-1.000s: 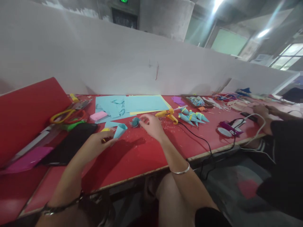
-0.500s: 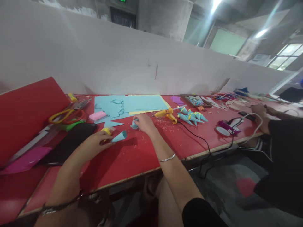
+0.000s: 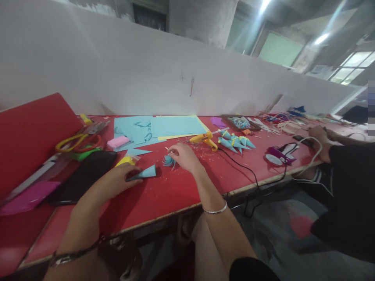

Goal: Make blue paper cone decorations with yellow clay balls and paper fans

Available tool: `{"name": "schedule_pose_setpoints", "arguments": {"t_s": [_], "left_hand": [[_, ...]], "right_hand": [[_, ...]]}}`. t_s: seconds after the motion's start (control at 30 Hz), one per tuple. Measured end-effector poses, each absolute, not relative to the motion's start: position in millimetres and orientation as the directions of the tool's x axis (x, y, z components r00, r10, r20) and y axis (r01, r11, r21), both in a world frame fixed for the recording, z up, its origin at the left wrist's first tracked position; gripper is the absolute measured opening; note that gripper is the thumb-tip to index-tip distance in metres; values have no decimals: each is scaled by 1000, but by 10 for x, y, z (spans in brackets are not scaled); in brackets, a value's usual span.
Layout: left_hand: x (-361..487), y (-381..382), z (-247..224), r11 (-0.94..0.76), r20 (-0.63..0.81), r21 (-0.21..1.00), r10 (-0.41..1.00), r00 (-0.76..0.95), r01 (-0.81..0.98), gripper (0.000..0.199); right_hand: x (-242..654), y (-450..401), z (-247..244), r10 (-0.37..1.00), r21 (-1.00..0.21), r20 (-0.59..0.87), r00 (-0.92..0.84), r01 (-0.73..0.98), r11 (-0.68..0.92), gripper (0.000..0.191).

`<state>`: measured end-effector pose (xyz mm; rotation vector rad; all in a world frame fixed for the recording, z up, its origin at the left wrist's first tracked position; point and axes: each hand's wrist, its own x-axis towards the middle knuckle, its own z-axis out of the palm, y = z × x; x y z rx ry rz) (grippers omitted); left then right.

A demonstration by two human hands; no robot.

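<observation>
- Left hand gripped a blue paper cone.
- Right hand pinched fringed blue paper.
- Yellow glue gun lay at right hand's two o'clock.

This looks like a craft workshop: round the glue gun a long red table is strewn with tiny scraps, with paper just behind and left of it, scissors farther left, and blue cones just to its right. A second person is at the same table, well right of the glue gun. Above and behind it, a plain partition stands before bare concrete, strip lights and a paned window.
</observation>
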<state>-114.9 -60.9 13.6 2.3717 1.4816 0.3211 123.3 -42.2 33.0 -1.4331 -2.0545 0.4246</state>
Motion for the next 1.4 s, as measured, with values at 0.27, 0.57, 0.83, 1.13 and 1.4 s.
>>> {"name": "schedule_pose_setpoints", "arguments": {"t_s": [0.27, 0.57, 0.83, 1.13, 1.4], "left_hand": [[-1113, -664, 196, -446, 137, 360, 894, 427, 819, 36], [-1029, -708, 241, -397, 173, 512, 916, 362, 761, 53], [-864, -818, 264, -434, 226, 637, 895, 384, 637, 62], [-566, -965, 228, -568, 485, 451, 803, 345, 688, 74], [-444, -927, 94, -610, 630, 382, 722, 287, 694, 70]], "right_hand": [[1266, -445, 315, 936, -613, 269, -228, 709, 349, 13], [1262, -569, 317, 912, -540, 339, -233, 745, 391, 24], [1272, -611, 309, 904, -738, 419, -86, 547, 394, 16], [1209, -808, 368, 788, -737, 615, -13, 346, 581, 9], [1125, -951, 429, 699, -642, 697, -158, 296, 707, 9]]}}
